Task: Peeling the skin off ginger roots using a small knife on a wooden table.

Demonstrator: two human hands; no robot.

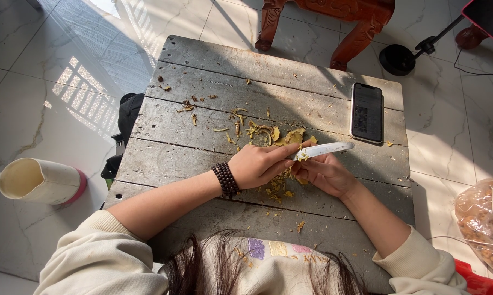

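My left hand (257,165), with a dark bead bracelet (225,180) on its wrist, grips a knife whose white blade (327,149) points right and carries a bit of yellow pulp. Right beside it, my right hand (327,175) is closed around a small yellowish piece (301,180) that its fingers mostly hide. The two hands touch over a weathered grey wooden table (202,76). Yellow-brown peel scraps (282,136) lie just beyond the hands and beneath them.
A dark phone (366,112) lies flat at the table's right. On the marble floor are a white cylindrical container (36,180) at left, a black bag (129,114), red carved furniture legs (361,33), a black stand base (397,59) and a plastic bag of brown pieces (484,218).
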